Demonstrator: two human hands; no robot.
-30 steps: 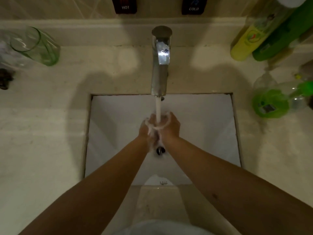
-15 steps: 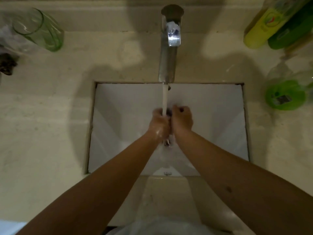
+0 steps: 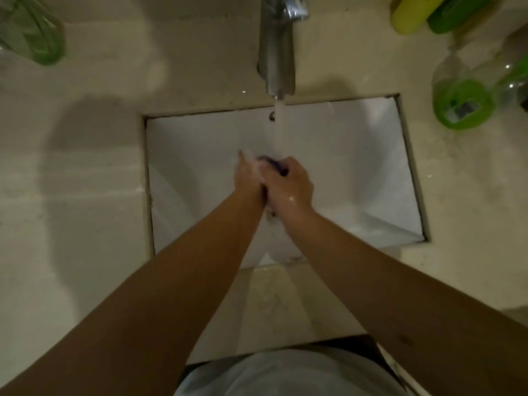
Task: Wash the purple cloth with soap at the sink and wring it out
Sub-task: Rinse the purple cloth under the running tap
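Note:
Over the middle of the white sink [image 3: 183, 167], my left hand [image 3: 248, 175] and my right hand [image 3: 290, 185] press together around the purple cloth [image 3: 271, 162]. Only a small dark purple bunch of it shows between my fingers, just under the water stream [image 3: 279, 130] that runs from the metal faucet [image 3: 276, 52]. White suds cover my left fingers. My right hand is curled tightly over the cloth. Most of the cloth is hidden inside my hands.
A green glass [image 3: 31, 32] lies at the back left of the beige counter [image 3: 71, 195]. At the back right stand a yellow bottle [image 3: 411, 15], a green bottle [image 3: 454, 15] and a clear bottle with green liquid [image 3: 463, 104].
The view has tilted down and shifted, so the sink sits lower in frame. My hands have gone from fists side by side to palms pressed together, and the purple cloth now shows between them.

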